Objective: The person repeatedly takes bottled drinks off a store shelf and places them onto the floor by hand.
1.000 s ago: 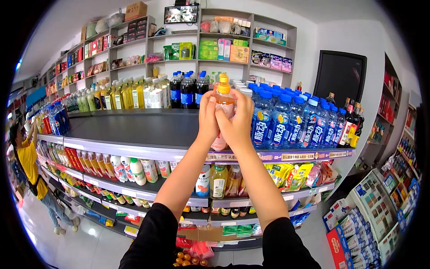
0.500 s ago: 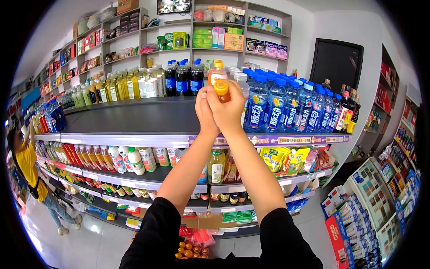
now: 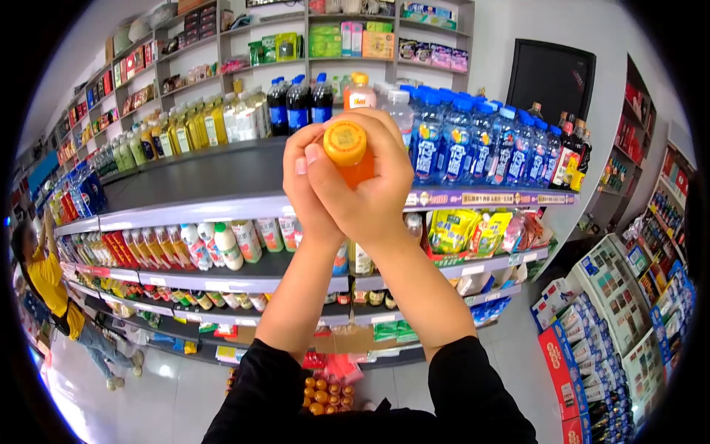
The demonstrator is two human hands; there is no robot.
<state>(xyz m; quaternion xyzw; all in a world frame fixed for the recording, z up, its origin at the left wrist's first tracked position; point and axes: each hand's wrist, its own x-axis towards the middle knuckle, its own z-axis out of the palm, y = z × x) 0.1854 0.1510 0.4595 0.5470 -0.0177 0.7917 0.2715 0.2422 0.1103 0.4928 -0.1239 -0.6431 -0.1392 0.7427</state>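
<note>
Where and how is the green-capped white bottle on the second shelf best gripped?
Likely around its narrow neck, below the green cap, from the front: the white bottle stands upright, its wider body sits close between neighbours, and the top shelf overhangs it, hindering a reach from above.

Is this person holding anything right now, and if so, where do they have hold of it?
Yes, a bottle: the left hand and right hand cup its sides below the orange cap.

You get bright light | glare whitens the floor (image 3: 164,370) at lower left | your fisheye bows the shelf edge (image 3: 192,214) | frame corners black
</note>
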